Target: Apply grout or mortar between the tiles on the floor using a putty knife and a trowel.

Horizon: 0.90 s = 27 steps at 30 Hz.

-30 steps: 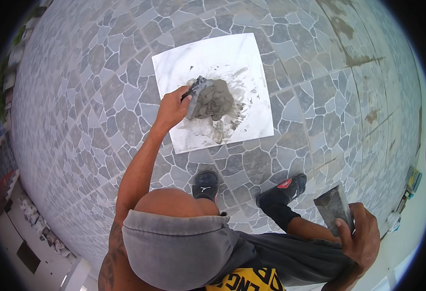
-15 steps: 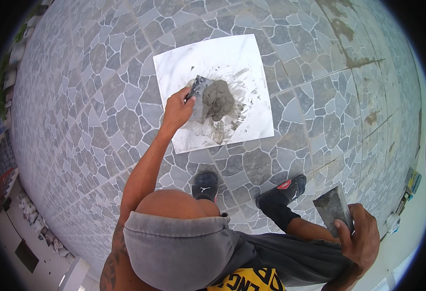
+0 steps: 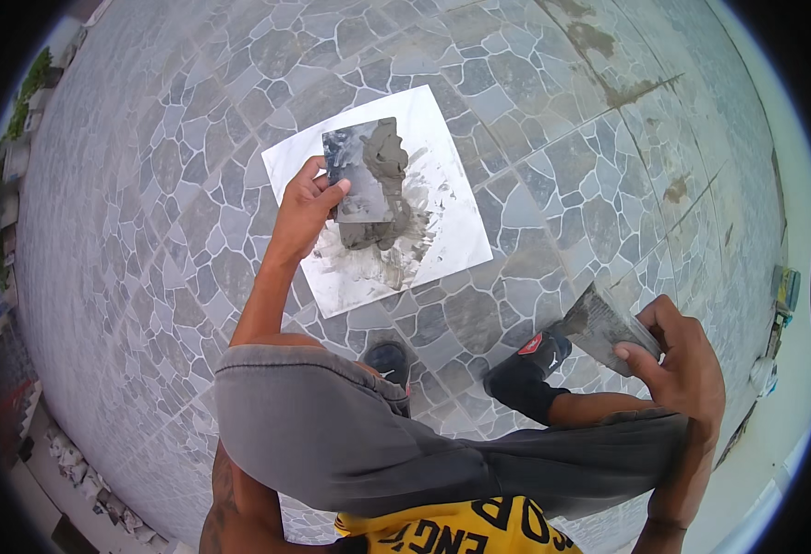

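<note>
Two hands (image 3: 306, 210) (image 3: 689, 362), two scrapers (image 3: 360, 198) (image 3: 607, 330), one tile (image 3: 456, 235), apparently one mortar heap (image 3: 386, 155)

White board (image 3: 461, 231), lying flat, askew to the person, grey smears from middle to near edge. Rectangular dark blade (image 3: 359, 196), left edge pinched in left hand (image 3: 308, 199), over board's middle; can't tell from here if it touches. Wet grey paste (image 3: 386, 155) lumped along blade's right side, more on board just nearside of middle. Second blade (image 3: 602, 325), grey, caked, slanted in right hand (image 3: 687, 362), off board's near right corner.
</note>
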Each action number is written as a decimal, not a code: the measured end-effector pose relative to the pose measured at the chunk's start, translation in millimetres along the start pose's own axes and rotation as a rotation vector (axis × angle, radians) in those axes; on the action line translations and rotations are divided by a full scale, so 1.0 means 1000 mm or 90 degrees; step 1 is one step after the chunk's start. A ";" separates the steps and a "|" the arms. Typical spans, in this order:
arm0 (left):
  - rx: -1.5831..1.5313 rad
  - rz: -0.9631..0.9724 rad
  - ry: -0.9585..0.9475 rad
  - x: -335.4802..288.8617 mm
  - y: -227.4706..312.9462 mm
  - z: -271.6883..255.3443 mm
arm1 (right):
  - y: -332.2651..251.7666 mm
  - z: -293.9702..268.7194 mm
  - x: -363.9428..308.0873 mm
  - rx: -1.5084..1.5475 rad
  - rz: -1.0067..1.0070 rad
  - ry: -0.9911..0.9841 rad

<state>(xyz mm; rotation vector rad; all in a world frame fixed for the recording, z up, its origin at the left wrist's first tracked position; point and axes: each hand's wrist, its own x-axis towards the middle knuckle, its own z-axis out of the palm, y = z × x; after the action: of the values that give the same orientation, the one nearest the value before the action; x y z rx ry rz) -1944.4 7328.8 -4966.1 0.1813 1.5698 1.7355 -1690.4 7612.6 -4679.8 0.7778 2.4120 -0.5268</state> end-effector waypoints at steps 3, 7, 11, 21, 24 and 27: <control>0.004 0.071 -0.023 -0.016 0.103 0.058 | 0.008 -0.047 -0.023 0.233 0.010 -0.025; 0.082 0.194 -0.039 -0.071 0.261 0.108 | 0.003 -0.111 -0.075 0.460 -0.044 -0.001; 0.165 0.317 -0.028 -0.122 0.378 0.174 | -0.019 -0.184 -0.138 0.677 -0.060 -0.016; 0.165 0.617 -0.021 -0.186 0.472 0.399 | 0.061 -0.276 -0.229 0.983 -0.182 0.102; 0.287 0.666 -0.006 -0.190 0.463 0.461 | 0.107 -0.285 -0.243 1.021 -0.175 0.140; 0.270 0.738 -0.115 -0.189 0.449 0.504 | 0.141 -0.293 -0.257 1.029 -0.164 0.156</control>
<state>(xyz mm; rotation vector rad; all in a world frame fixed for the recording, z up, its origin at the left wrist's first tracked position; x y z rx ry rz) -1721.8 7635.2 -4376.1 1.6743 1.7943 2.0186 -1537.1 7762.5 -4325.6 1.0761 1.8307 -2.6923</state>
